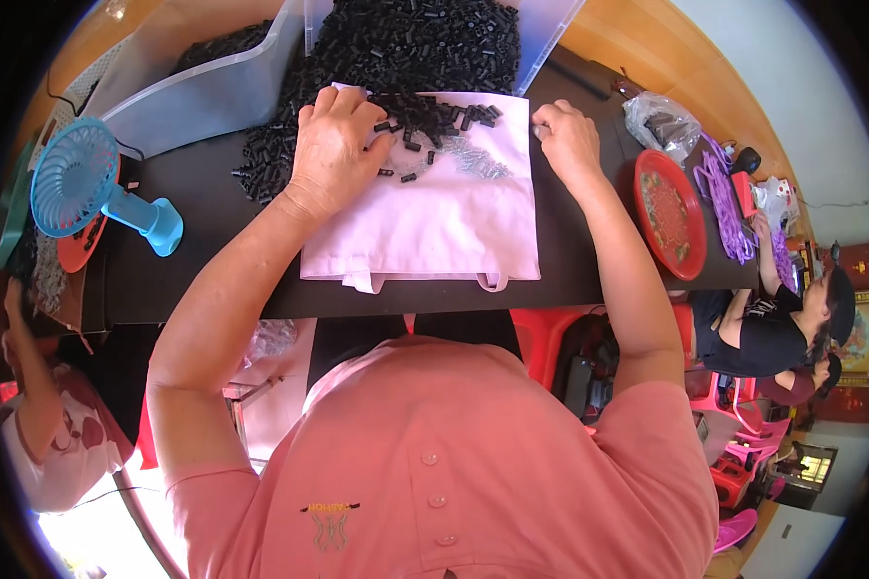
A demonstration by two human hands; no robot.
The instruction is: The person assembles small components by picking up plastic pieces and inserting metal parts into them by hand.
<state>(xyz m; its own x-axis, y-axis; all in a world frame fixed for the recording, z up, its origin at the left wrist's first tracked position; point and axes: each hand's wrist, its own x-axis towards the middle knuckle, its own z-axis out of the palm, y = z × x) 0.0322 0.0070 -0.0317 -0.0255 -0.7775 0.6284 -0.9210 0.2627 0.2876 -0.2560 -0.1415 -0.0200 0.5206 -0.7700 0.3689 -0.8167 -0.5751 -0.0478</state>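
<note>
With the pale pink cloth bag as the clock's center and twelve o'clock farthest from the person, a blue fan (pixel 87 188) stands at nine o'clock on the dark surface (pixel 203 183), and a grey box (pixel 203 106) sits near ten. Also at ten, the left hand (pixel 343 143) rests over the bag's far corner, fingers loosely spread and thumb apart. The cloth bag (pixel 420 222) lies flat beneath, its strap loops at five and seven; it looks light, soft and limp, so it would best be taken by two opposite corners and kept level, as anything on it would slide. Toward twelve lie short black tubes (pixel 434 121), likely light, stiff, hard to break and quick to roll; a pinch around the sides should suit them. At two, small clear pieces (pixel 478 159) look slick and apt to scatter, better scooped than picked singly. Between two and three, the right hand (pixel 565 143) is curled just beside the bag's edge; I cannot tell whether it pinches anything. A red plate (pixel 668 217) lies at three.
</note>
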